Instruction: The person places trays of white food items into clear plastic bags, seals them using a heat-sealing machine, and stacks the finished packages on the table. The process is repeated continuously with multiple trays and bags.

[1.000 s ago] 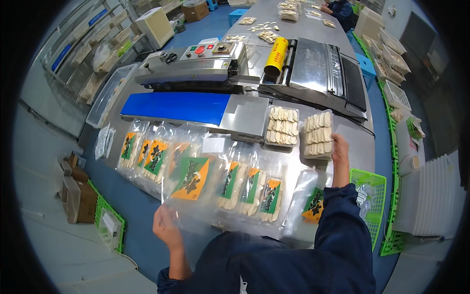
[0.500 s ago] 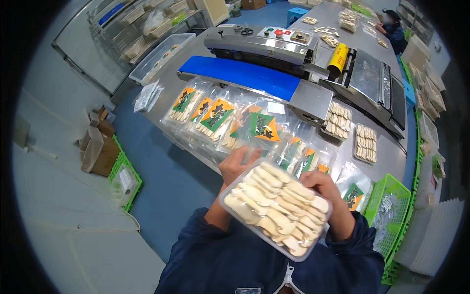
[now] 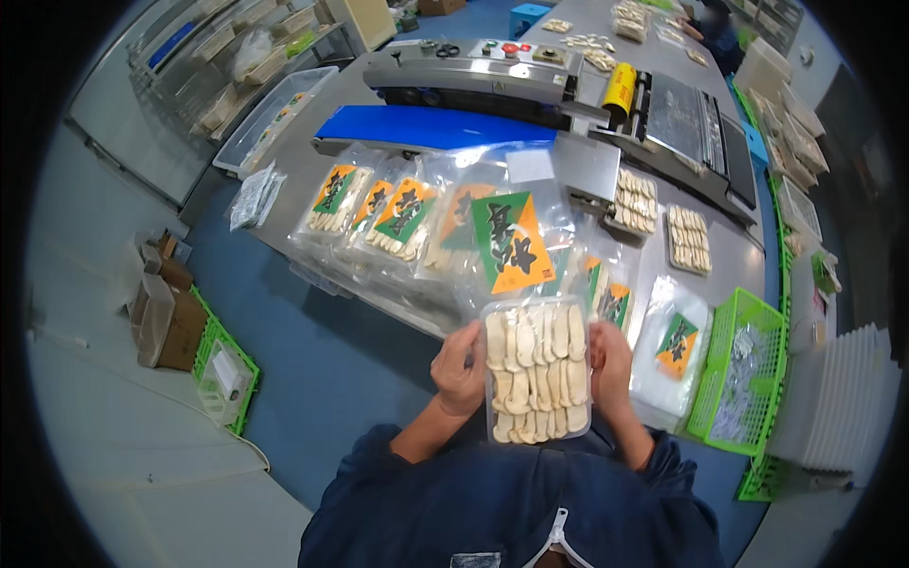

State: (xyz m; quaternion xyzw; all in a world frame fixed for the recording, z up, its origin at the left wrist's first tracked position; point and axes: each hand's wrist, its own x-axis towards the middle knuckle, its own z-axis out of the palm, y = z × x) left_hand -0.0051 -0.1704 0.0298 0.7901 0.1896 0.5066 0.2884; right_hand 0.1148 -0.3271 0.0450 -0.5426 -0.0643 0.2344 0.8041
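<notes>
mushroom pack (image 3: 537,376), long axis pointing away from the body, held between left hand (image 3: 459,371) and right hand (image 3: 612,364).

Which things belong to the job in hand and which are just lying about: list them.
Apparently in use:
tray of pale slices, between left hand and right hand
clear green-and-orange-labelled bag, near the tray

Seemingly just lying about:
black scissors
cardboard box
blue stool
</notes>
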